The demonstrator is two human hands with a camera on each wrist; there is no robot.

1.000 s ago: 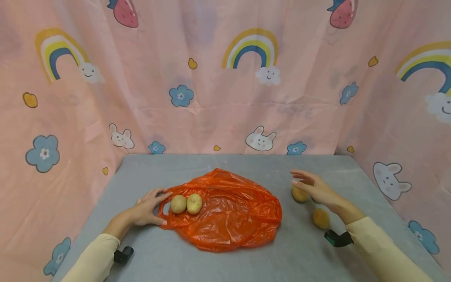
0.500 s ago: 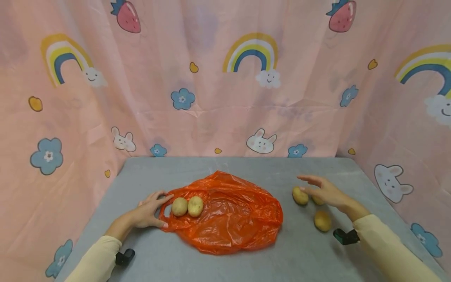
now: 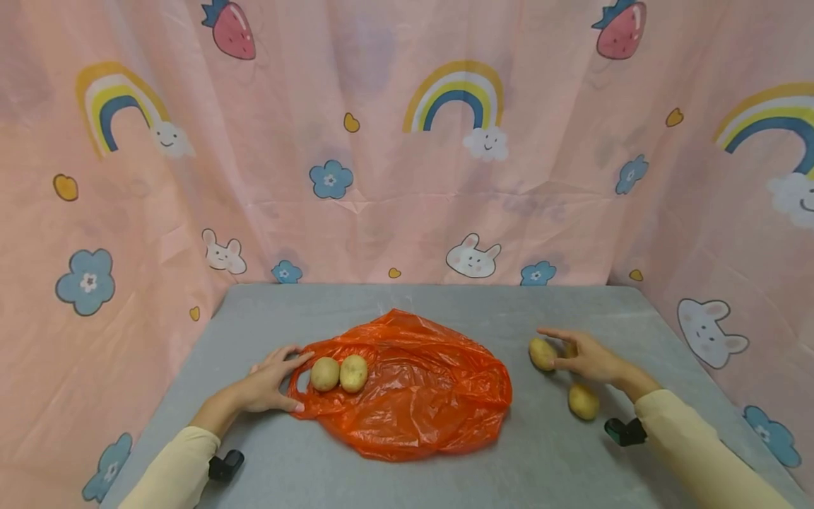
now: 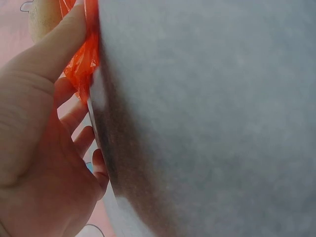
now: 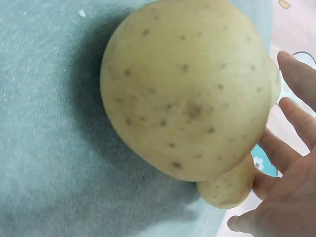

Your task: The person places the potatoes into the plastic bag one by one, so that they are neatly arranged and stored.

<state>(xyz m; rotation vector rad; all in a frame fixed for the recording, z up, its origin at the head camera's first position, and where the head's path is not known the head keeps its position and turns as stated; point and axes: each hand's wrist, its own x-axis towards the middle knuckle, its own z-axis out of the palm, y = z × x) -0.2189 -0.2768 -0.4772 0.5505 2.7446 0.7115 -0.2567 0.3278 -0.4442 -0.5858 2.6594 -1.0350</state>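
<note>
An orange plastic bag (image 3: 420,396) lies spread flat, with two potatoes side by side on its left end, a browner one (image 3: 325,374) and a yellower one (image 3: 353,373). My left hand (image 3: 263,382) rests at the bag's left handle, thumb and fingertips touching its edge. To the right of the bag, my right hand (image 3: 591,357) hovers low among three potatoes, fingers spread. Its thumb is close to the left potato (image 3: 542,353); contact is unclear. Behind the fingers a second potato (image 3: 570,348) is partly hidden. The nearest potato (image 5: 187,89) looms large in the right wrist view.
A grey-covered table (image 3: 445,488) carries everything. Pink patterned curtain (image 3: 381,212) closes in the back and both sides. A black wrist camera (image 3: 625,431) hangs beneath the right forearm, another (image 3: 225,465) beneath the left.
My right hand has shifted slightly right, then lowered among the potatoes, with its thumb now beside the left one. The left hand stays at the bag's edge. The head view has tilted slightly.
</note>
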